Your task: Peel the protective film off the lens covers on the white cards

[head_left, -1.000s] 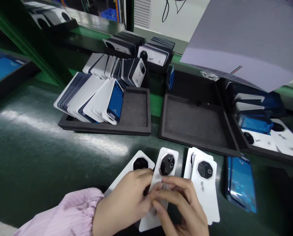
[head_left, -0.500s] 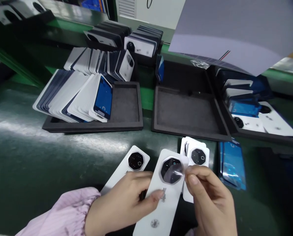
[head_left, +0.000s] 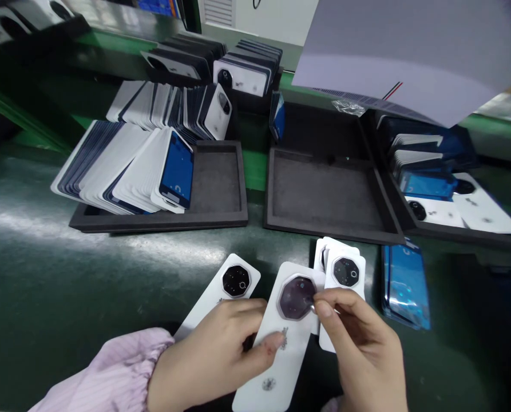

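My left hand [head_left: 221, 349] is closed round the left edge of a white phone back cover [head_left: 276, 355], thumb lying on its face near the printed logo. On that cover sits a dark octagonal camera lens panel [head_left: 297, 297], with a hazy look. The thumb and forefinger of my right hand [head_left: 353, 337] pinch a clear film [head_left: 313, 308] at the panel's right edge. Another white cover [head_left: 221, 292] with a black camera panel lies partly under my left hand. Several more white covers [head_left: 345, 280] are stacked just behind my right fingers.
A black foam tray [head_left: 221, 220] at the left carries rows of covers [head_left: 126, 166]. Beside it stands another black tray [head_left: 332, 229]. Blue-filmed pieces [head_left: 405, 283] lie at the right, below a tray of covers [head_left: 487, 206]. A large pale sheet [head_left: 401, 57] hangs over the back right.
My right hand has moved slightly left, bringing the pinched clear film from beside the camera panel onto its right edge. My left hand keeps the cover in nearly the same place.
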Demonstrator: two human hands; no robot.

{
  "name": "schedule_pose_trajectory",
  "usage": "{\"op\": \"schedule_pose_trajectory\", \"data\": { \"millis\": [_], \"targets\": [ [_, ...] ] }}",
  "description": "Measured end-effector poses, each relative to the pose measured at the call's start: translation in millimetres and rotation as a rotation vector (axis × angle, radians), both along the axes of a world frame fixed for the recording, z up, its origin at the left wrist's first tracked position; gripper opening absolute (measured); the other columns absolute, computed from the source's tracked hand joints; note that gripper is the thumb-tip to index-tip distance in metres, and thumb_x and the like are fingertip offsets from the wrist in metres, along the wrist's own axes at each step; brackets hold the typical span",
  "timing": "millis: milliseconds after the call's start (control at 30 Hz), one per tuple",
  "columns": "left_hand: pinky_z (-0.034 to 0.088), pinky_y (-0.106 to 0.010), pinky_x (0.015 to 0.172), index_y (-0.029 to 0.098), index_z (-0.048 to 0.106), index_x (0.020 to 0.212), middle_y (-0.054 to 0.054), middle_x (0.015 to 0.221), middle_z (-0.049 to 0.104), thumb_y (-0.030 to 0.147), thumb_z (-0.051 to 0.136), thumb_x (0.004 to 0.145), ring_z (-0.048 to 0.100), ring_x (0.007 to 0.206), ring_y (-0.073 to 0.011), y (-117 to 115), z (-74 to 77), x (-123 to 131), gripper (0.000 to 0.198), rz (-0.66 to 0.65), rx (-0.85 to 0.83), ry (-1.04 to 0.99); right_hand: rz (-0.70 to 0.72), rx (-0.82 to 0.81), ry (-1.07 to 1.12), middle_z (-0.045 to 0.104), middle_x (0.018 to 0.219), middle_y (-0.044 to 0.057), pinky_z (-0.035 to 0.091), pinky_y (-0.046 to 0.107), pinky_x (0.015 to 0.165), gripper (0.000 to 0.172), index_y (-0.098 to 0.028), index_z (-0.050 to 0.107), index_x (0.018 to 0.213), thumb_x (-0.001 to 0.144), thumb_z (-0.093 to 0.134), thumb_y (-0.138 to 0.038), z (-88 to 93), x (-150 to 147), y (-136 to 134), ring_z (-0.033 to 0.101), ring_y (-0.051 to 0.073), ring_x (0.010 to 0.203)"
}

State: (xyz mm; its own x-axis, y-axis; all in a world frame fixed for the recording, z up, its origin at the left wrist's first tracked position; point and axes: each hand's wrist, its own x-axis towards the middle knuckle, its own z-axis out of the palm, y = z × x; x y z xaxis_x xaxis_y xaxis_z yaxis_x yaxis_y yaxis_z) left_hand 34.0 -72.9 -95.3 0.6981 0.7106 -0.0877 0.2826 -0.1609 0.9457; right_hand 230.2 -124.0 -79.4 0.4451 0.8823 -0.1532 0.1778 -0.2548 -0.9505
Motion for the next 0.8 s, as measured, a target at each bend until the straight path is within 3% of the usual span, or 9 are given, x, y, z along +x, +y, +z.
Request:
{"op": "schedule_pose_trajectory", "data": {
  "millis": [400,567,700,800],
  "targets": [
    [0.057,-0.029,0.07,0.018,0.071,0.082,-0.005,0.082,0.075,0.026,0.055,0.105,0.074,0.074,-0.0219,-1.8,-2.2,-1.0,0.029,0.012,0.067,0.039,-0.005,-0.049,-0.077,0.073,0.079,-0.002,0.043,0.023,0.058,0.015,-0.029,0.077,0.082,0.091,0.079,-0.041,-3.6,-1.0,-0.6,0.058,0.015,0.068],
    [0.057,-0.031,0.07,0.016,0.073,0.084,-0.008,0.082,0.075,0.024,0.055,0.105,0.074,0.075,-0.0244,-4.6,-5.9,-1.8,0.029,0.004,0.11,0.044,0.001,-0.063,-0.171,0.066,0.073,-0.003,0.041,0.023,0.054,0.019,-0.027,0.073,0.083,0.093,0.077,-0.043,-6.5,-3.0,2.7,0.05,0.012,0.06],
    [0.054,-0.032,0.068,0.012,0.073,0.081,-0.011,0.079,0.074,0.023,0.054,0.106,0.074,0.073,-0.026,-1.2,-5.9,-2.5,0.032,0.026,0.166,0.066,0.05,-0.021,-0.199,0.057,0.068,-0.006,0.05,0.02,0.05,0.026,-0.03,0.064,0.097,0.09,0.081,-0.048,-17.4,13.8,-2.1,0.056,0.014,0.057],
    [0.056,-0.026,0.072,0.013,0.075,0.089,-0.01,0.087,0.079,0.024,0.059,0.106,0.078,0.078,-0.0227,-0.9,-7.0,3.7,0.026,0.017,0.243,0.102,0.184,-0.023,-0.151,0.063,0.073,-0.001,0.061,0.028,0.058,0.027,-0.034,0.068,0.108,0.093,0.072,-0.056,-41.5,22.5,-6.7,0.067,0.021,0.066]
  ]
}}
